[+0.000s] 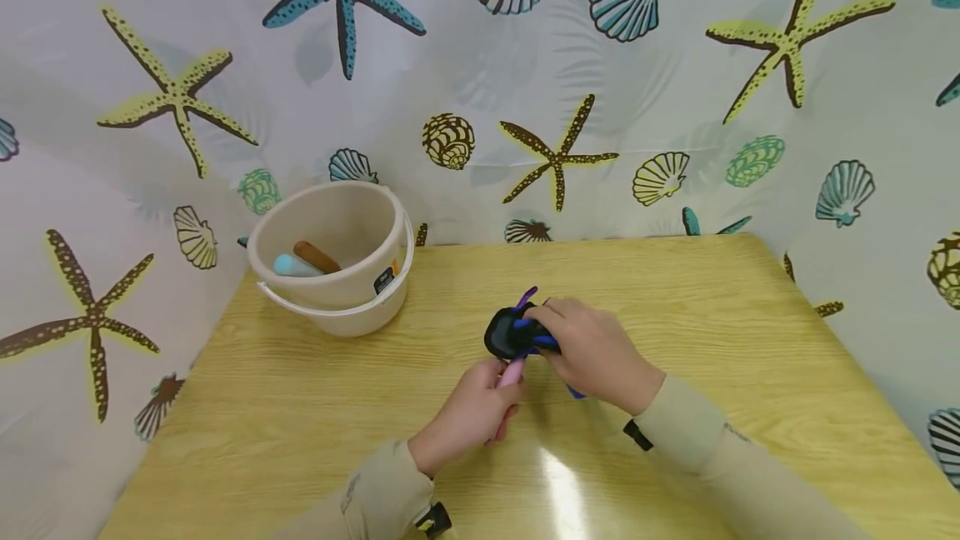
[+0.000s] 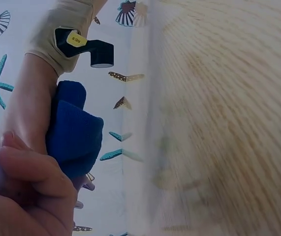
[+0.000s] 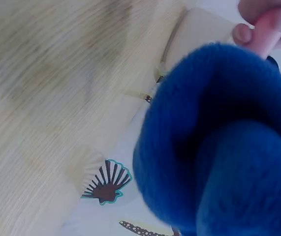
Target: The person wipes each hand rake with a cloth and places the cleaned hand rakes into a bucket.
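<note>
Above the middle of the table, my left hand [image 1: 472,415] grips the pink handle [image 1: 512,373] of a utensil. Its dark, rounded head [image 1: 501,336] points away from me, and I cannot tell its exact kind. A dark blue, fleecy cloth [image 3: 170,142] is bunched in my right hand [image 1: 600,352], whose fingers pinch it against the utensil's head. Folds of the cloth hang below that hand in the left wrist view and hide part of the head. A thin purple strip [image 1: 527,297] sticks up beside the right fingertips.
At the back left of the wooden table [image 1: 300,407] stands a cream bucket [image 1: 330,298] with its white handle lowered to the front. A light-blue handle [image 1: 296,266] and a brown handle [image 1: 317,257] show inside. Patterned sheeting [image 1: 450,65] borders the table behind and at the sides.
</note>
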Demonstrator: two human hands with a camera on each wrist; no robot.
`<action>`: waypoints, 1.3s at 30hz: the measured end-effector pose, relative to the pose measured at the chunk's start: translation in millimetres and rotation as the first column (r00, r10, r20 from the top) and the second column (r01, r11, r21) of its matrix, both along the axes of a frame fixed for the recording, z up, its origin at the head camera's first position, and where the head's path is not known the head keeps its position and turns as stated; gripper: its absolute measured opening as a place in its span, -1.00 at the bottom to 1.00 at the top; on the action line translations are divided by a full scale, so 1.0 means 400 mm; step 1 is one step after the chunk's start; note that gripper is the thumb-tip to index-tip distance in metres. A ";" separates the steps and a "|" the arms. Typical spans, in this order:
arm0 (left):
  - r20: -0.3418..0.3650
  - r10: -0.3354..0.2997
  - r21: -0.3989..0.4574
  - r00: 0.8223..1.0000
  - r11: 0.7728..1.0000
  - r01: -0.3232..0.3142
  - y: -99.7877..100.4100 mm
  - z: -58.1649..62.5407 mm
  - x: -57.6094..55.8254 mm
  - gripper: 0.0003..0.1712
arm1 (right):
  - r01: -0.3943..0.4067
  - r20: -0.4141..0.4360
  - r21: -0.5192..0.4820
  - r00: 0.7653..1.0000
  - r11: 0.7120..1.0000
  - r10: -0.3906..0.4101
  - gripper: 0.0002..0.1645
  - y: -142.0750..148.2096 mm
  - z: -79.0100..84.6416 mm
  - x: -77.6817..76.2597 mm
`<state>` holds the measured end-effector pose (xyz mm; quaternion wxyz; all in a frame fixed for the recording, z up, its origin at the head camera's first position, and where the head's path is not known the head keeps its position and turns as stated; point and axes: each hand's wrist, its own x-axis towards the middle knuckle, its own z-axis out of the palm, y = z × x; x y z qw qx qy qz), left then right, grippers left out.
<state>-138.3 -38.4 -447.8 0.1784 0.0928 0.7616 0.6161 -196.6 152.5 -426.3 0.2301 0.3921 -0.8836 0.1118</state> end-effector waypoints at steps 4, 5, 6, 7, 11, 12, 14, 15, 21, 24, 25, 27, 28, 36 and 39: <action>0.022 0.033 0.004 0.999 0.999 -0.033 -0.009 0.005 0.005 -0.83 | 0.084 -0.079 0.017 0.993 0.996 -0.082 -0.48 0.009 -0.002 -0.023; 0.024 0.040 0.009 0.999 0.999 -0.041 -0.011 0.007 0.005 -0.84 | 0.106 -0.091 0.011 0.990 0.994 -0.105 -0.46 0.013 -0.003 -0.028; 0.026 0.046 0.013 0.999 0.999 -0.046 -0.012 0.009 0.004 -0.84 | 0.130 -0.100 0.007 0.987 0.992 -0.128 -0.46 0.017 -0.004 -0.033; 0.030 0.050 0.022 0.998 0.998 -0.051 -0.013 0.011 0.004 -0.83 | 0.148 -0.102 -0.003 0.984 0.989 -0.147 -0.47 0.021 -0.006 -0.036; 0.023 0.070 0.042 0.997 0.997 -0.071 -0.013 0.015 -0.005 -0.79 | 0.133 -0.029 -0.079 0.990 0.988 -0.136 -0.48 0.024 -0.008 -0.034; 0.016 0.079 0.040 0.997 0.996 -0.079 -0.014 0.016 -0.008 -0.79 | 0.112 0.010 -0.112 0.994 0.987 -0.112 -0.49 0.020 -0.008 -0.029; -0.003 0.096 0.044 0.995 0.994 -0.096 -0.015 0.017 -0.014 -0.78 | 0.046 0.108 -0.202 0.994 0.978 -0.024 -0.52 0.009 -0.004 -0.017; -0.017 0.101 0.047 0.995 0.994 -0.100 -0.016 0.018 -0.017 -0.79 | 0.012 0.150 -0.245 0.988 0.969 0.026 -0.55 0.002 -0.001 -0.010; -0.057 0.090 0.100 0.994 0.991 -0.084 -0.020 0.025 -0.019 -0.78 | -0.077 0.112 -0.287 0.987 0.955 0.113 -0.55 -0.029 0.011 0.011; -0.039 0.091 0.113 0.995 0.990 -0.086 -0.020 0.025 -0.016 -0.79 | -0.032 0.020 -0.237 0.999 0.971 0.038 -0.50 -0.027 0.006 0.001; -0.029 0.094 0.116 0.995 0.989 -0.090 -0.021 0.024 -0.016 -0.80 | -0.022 0.001 -0.223 1.000 0.975 0.023 -0.49 -0.025 0.003 -0.004; 0.002 0.098 0.132 0.995 0.986 -0.097 -0.021 0.023 -0.014 -0.81 | -0.008 -0.020 -0.196 1.000 0.981 0.004 -0.48 -0.019 -0.005 -0.015; 0.019 0.100 0.144 0.995 0.984 -0.102 -0.022 0.024 -0.013 -0.83 | 0.003 -0.024 -0.179 1.000 0.984 -0.007 -0.47 -0.016 -0.009 -0.021; 0.138 0.061 0.222 0.989 0.971 -0.091 -0.033 0.036 0.002 -0.80 | 0.065 -0.130 -0.105 0.988 0.992 -0.078 -0.38 0.031 -0.028 -0.080; 0.138 0.056 0.236 0.989 0.968 -0.088 -0.035 0.036 0.001 -0.80 | 0.077 -0.179 -0.106 0.979 0.991 -0.095 -0.41 0.029 -0.025 -0.084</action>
